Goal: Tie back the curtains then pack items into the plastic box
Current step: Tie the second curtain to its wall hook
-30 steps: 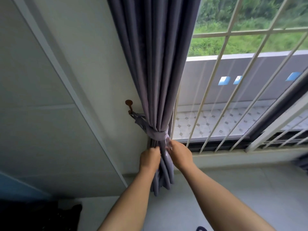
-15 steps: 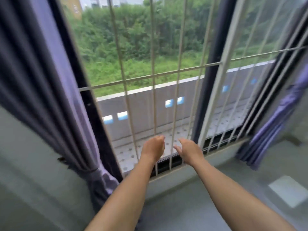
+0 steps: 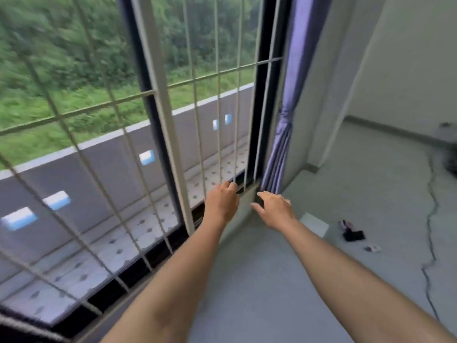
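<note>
A purple curtain (image 3: 284,134) hangs at the right end of the barred window, gathered by a band at about its middle. Both my arms reach forward toward the window's lower right corner. My left hand (image 3: 221,203) is loosely curled with nothing in it, in front of the bars. My right hand (image 3: 273,209) has its fingers spread and empty, just below and left of the curtain's hem, not touching it. The left curtain is out of view. No plastic box shows.
White window bars (image 3: 158,95) and a dark frame fill the left. On the grey floor at the right lie a white sheet (image 3: 315,224), a small black item (image 3: 353,235), a small pale item (image 3: 373,248), and a blurred dark object (image 3: 448,142) with a cable.
My hands let go of the tied left curtain. My view swung right along the window, and both hands now reach toward the right curtain.
</note>
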Available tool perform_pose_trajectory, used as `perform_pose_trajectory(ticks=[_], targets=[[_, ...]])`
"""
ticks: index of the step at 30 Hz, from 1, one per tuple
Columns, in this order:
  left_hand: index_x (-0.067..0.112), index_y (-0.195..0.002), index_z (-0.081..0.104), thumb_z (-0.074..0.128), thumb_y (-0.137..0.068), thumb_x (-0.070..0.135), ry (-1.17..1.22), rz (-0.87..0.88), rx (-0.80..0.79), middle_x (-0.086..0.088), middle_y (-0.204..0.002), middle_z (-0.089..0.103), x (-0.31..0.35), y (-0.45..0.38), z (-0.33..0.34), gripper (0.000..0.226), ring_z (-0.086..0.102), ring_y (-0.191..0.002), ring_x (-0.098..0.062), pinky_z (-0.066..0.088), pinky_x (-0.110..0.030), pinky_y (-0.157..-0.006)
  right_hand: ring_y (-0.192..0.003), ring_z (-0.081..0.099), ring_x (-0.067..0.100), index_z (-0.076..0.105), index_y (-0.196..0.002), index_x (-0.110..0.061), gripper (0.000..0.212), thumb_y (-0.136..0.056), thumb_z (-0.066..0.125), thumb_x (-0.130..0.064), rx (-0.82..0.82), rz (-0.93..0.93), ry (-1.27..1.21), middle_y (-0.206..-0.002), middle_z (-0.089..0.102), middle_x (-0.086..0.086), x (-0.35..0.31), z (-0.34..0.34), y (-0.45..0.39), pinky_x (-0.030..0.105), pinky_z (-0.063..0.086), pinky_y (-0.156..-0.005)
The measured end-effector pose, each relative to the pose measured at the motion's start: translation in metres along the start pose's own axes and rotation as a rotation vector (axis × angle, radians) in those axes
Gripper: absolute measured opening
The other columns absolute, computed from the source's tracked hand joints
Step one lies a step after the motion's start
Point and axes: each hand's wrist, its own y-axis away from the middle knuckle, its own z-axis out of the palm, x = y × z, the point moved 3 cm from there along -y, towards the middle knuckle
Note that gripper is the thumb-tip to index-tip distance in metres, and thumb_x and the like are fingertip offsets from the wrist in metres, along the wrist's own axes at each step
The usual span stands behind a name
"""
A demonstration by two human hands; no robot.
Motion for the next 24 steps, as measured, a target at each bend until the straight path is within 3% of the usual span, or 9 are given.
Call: perform_pose_trajectory(ticks=[6, 17, 24], targets=[[0.009, -0.113, 0.058, 0.051, -0.091, 0.026, 0.007, 0.062, -0.077, -0.010, -0.117, 0.061, 0.067, -0.064, 0.074, 0.029, 0.055, -0.110, -0.033, 0.042, -0.040, -0.089, -0.125, 0.048, 0.030, 0.048, -0.136, -0.021, 0.050, -0.095, 0.044, -0.050, -0.051, 0.134, -0.020, -0.139, 0.052, 0.003, 0.109, -0.001, -0.028, 0.042, 0.039, -0.098], [0.013, -0.106, 0.059, 0.049, -0.089, 0.022, 0.007, 0.015, -0.141, -0.006, -0.113, 0.062, 0.156, -0.261, 0.209, 0.021, 0.057, -0.105, -0.031, 0.043, -0.038, -0.082, -0.132, 0.042, 0.027, 0.041, -0.143, -0.023, 0.055, -0.096, 0.042, -0.051, -0.161, 0.232, -0.082, -0.147, 0.044, -0.002, 0.303, 0.001, -0.178, 0.040, 0.037, -0.104], [0.011, -0.101, 0.058, 0.051, -0.087, 0.022, 0.008, -0.031, -0.171, -0.008, -0.111, 0.061, 0.222, -0.343, 0.272, 0.019, 0.057, -0.104, -0.033, 0.042, -0.038, -0.082, -0.130, 0.042, 0.030, 0.040, -0.144, -0.023, 0.055, -0.096, 0.043, -0.051, -0.242, 0.200, -0.089, -0.146, 0.045, -0.001, 0.408, 0.004, -0.247, 0.040, 0.038, -0.103]])
